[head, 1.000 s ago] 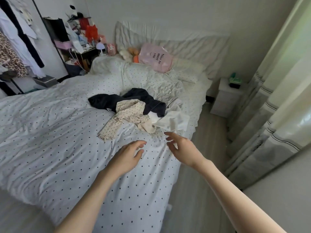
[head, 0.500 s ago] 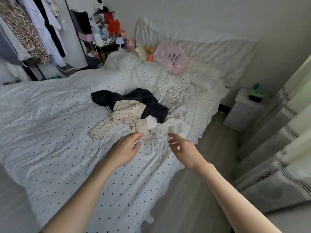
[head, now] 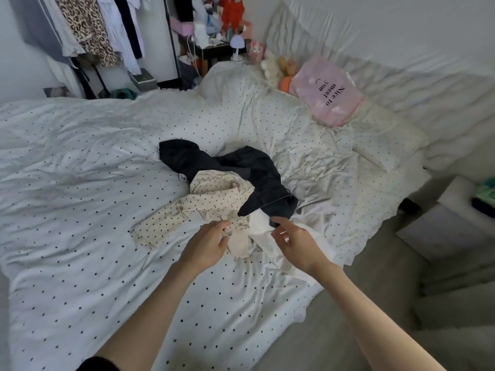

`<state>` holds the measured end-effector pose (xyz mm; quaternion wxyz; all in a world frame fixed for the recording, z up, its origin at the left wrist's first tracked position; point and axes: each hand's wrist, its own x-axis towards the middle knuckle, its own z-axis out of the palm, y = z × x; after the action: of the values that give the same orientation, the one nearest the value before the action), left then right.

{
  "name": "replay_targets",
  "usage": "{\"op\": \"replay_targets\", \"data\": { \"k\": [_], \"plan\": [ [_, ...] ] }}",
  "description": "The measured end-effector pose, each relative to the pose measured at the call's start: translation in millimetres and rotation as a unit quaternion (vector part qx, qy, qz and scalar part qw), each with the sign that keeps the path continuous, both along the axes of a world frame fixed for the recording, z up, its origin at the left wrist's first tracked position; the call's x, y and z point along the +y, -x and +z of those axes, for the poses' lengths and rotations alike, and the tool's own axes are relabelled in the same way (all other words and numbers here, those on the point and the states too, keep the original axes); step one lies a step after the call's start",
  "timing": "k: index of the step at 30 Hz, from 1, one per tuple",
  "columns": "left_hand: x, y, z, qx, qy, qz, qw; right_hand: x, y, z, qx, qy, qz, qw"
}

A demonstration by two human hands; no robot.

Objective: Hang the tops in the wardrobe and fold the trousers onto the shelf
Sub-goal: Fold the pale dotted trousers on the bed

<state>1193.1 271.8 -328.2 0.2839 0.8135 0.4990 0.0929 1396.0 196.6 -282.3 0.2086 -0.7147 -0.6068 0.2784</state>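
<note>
At the far left a clothes rail [head: 88, 30] carries hanging garments, among them a leopard-print piece, beside a cluttered dark side table [head: 214, 46]. The bed [head: 80, 183], covered in a white dotted duvet, fills most of the view, and the pile of clothes lies near its middle, toward the right edge. Leftmost in the pile is the cream dotted top [head: 187, 210], spread flat and reaching toward the left hand [head: 207, 246], whose fingers curl round a pale fold at the near end of that top, pinching it. Behind and to the right the black garment [head: 241, 170] lies crumpled, draped partly over the cream one. Between the two hands a white garment [head: 258, 223] shows, running under the right hand [head: 298, 245] toward the bed's edge. The right hand hovers with fingers relaxed and loosely spread, its fingertips just beside the black garment's near corner; whether they touch it cannot be told. Farther right a pink pillow [head: 326, 92] printed with words leans at the head of the bed, and a white nightstand [head: 455, 204] stands beside the bed.
</note>
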Motion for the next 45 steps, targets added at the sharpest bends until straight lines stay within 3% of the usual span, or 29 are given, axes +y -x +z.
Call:
{"op": "replay_targets", "data": {
  "k": [5,11,15,19,21,22,24,28,33,35,39,41,43,45],
  "plan": [
    [56,-20,-37,0.115,-0.012,0.065,0.991,84,-23,-43,0.007,0.040,0.048,0.998],
    [126,-69,-94,0.162,-0.030,0.148,0.975,172,-54,-117,0.009,0.090,0.115,0.989],
    [175,-102,-120,0.217,-0.022,0.137,0.966,219,-79,-150,-0.008,0.089,0.148,0.985],
    [193,-118,-134,0.222,-0.024,0.154,0.962,251,-98,-173,-0.017,0.102,0.176,0.979],
    [189,-115,-132,0.107,-0.031,0.236,0.965,259,-102,-177,-0.005,0.113,0.174,0.978],
    [186,-110,-125,0.033,-0.023,0.319,0.947,262,-102,-177,0.001,0.117,0.179,0.977],
    [184,-88,-108,-0.052,-0.039,0.487,0.871,268,-98,-177,0.012,0.115,0.188,0.975],
    [174,-29,-73,-0.047,-0.111,0.644,0.755,283,-74,-167,0.008,0.094,0.200,0.975],
    [143,6,-62,0.010,-0.058,0.707,0.705,303,-32,-169,-0.040,0.144,0.248,0.957],
    [131,2,-70,0.027,-0.062,0.677,0.733,303,-19,-180,-0.074,0.176,0.249,0.949],
    [107,-33,-101,0.081,-0.019,0.467,0.880,280,2,-202,-0.195,0.096,0.278,0.936],
    [97,-52,-121,0.097,0.050,0.365,0.925,266,9,-208,-0.181,0.088,0.294,0.934],
    [92,-67,-140,0.063,0.126,0.344,0.928,259,11,-206,-0.092,0.134,0.277,0.947],
    [86,-78,-149,-0.025,0.201,0.408,0.890,253,11,-192,0.096,0.225,0.213,0.946]
  ]
}}
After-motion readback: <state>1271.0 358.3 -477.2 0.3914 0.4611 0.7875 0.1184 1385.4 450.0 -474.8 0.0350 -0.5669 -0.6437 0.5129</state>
